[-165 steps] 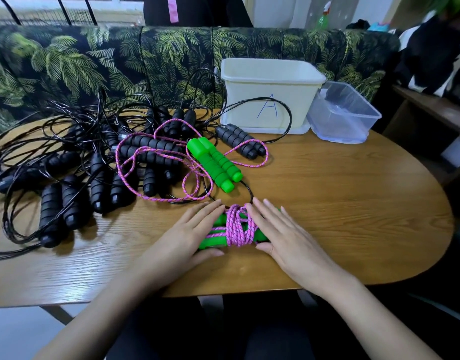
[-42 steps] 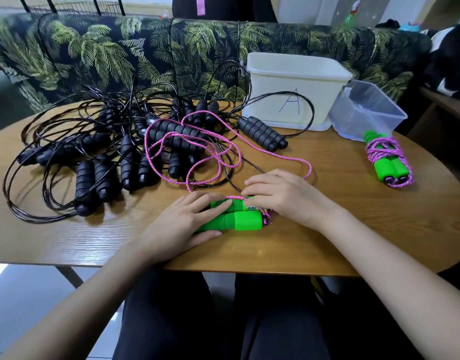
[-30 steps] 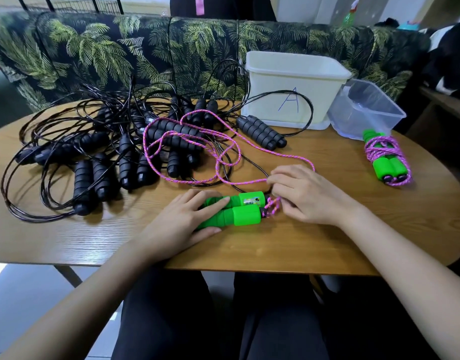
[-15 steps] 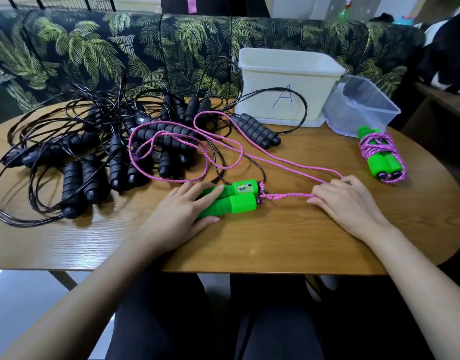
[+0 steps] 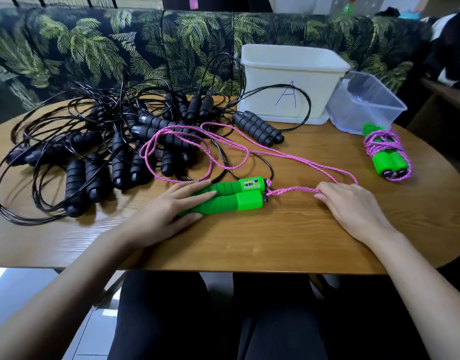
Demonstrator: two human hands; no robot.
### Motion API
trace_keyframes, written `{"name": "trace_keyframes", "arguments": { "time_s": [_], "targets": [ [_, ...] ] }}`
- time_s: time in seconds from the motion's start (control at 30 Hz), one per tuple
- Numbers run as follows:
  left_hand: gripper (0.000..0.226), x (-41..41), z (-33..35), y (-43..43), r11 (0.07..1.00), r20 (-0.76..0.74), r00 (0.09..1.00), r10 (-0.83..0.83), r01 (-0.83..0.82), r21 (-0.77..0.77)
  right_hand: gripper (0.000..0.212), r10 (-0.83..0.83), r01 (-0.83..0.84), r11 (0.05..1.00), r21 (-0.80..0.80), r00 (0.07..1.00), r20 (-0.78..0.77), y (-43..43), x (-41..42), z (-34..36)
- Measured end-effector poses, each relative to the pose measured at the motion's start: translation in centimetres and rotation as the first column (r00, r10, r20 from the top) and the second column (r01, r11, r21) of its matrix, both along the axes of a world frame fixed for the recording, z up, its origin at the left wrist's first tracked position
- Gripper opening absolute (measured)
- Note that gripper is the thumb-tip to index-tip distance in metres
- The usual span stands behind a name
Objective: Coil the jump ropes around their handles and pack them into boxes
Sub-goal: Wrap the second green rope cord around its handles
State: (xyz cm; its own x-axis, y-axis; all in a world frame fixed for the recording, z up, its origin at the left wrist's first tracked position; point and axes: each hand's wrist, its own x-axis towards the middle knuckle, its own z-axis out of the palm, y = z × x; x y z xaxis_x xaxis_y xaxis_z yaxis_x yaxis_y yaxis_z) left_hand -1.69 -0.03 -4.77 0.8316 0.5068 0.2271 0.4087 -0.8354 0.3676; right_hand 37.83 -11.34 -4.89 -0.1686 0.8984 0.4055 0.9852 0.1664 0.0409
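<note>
**Jump rope handles [image 5: 229, 197] lie crosswise, pink cord [image 5: 294, 189] drawn out rightward**

I see the green pair side by side at centre frame on the desk [image 5: 275, 242], long axis left to right, cord ends facing right. My left hand [image 5: 171, 206] lies flat on the left ends, fingers straight, pinning them. My right hand [image 5: 353, 203], right of centre, pinches the cord, nearly taut. I judge the right hand, nearer the cord, should wind.

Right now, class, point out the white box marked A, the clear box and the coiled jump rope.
white box [image 5: 262, 94], head view, front wall beside the letter A
clear box [image 5: 353, 118], head view, near side wall
coiled jump rope [image 5: 382, 159], head view, green handle
</note>
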Motion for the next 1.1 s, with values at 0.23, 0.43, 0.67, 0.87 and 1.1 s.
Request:
{"name": "trace_keyframes", "arguments": {
  "time_s": [0.23,0.43,0.67,0.87,1.1],
  "targets": [
    [0.053,1.6,-0.5,-0.5,0.987,-0.027,0.995,0.093,-0.088,0.137,0.044,-0.042,0.041,0.999,-0.016,0.991,-0.129,-0.2,0.3,-0.5],
    [0.060,2.6,-0.3,-0.1,0.973,-0.054,0.993,0.108,-0.094,0.211,0.043,-0.067,0.070,0.997,0.016,0.987,-0.144,-0.2,-0.1,-0.5],
    [0.062,3.1,0.4,-0.5,0.954,-0.089,0.989,0.121,-0.091,0.285,0.039,-0.066,0.071,0.997,0.042,0.993,-0.097,-0.3,-0.4,-0.3],
    [0.048,2.5,0.7,-1.1,0.998,0.038,0.998,-0.044,0.042,0.043,0.030,-0.152,0.157,0.986,0.056,0.985,-0.079,-1.2,-1.4,-1.0],
    [0.037,3.7,-0.3,-1.3,0.993,0.132,0.986,0.100,-0.108,0.055,0.013,-0.276,0.325,0.922,0.212,0.933,-0.230,-4.9,-7.0,-1.2]
  ]
}}
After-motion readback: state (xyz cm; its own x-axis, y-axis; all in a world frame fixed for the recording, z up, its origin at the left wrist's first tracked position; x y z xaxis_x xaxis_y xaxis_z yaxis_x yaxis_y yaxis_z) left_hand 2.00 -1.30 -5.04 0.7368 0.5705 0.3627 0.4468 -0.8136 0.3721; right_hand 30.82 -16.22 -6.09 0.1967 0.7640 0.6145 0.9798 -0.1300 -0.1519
